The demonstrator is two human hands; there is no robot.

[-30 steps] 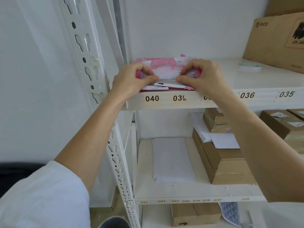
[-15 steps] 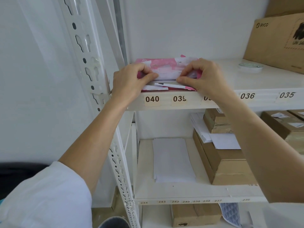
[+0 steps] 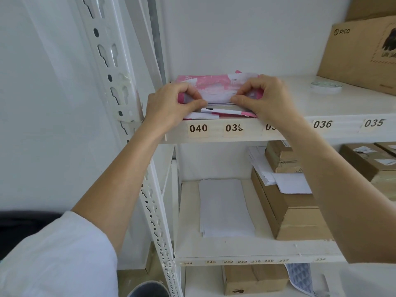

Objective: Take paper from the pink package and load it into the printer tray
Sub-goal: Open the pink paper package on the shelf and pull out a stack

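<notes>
both hands are up at the top shelf (image 3: 300, 108), working the open near end of the pink package (image 3: 205, 84), which lies flat at the shelf's left end, just above the 040 and 039 labels. the left hand (image 3: 169, 103) is pinching the left corner of the package mouth, thumb under and fingers curled over the wrapper. the right hand (image 3: 263, 97) mirrors it on the right corner, thumb and fingers pressed together on the torn wrapper edge. between them a thin band of white sheets (image 3: 218, 101) shows at the opening, and loose pink and white wrapper flaps (image 3: 225, 112) hang out over the shelf lip.

now the handling, as i read it: the stack looks thin, so light enough, but paper this loose will be floppy and slick, sheets sliding on each other. the wrapper is soft and already ragged, no good as a handle. best bet is to pinch the sheets themselves at both near corners, thumbs below, fingers on top, and draw them straight toward the person, keeping the stack level so it doesn't fan or droop. no printer tray is in view. paper not out yet.
</notes>
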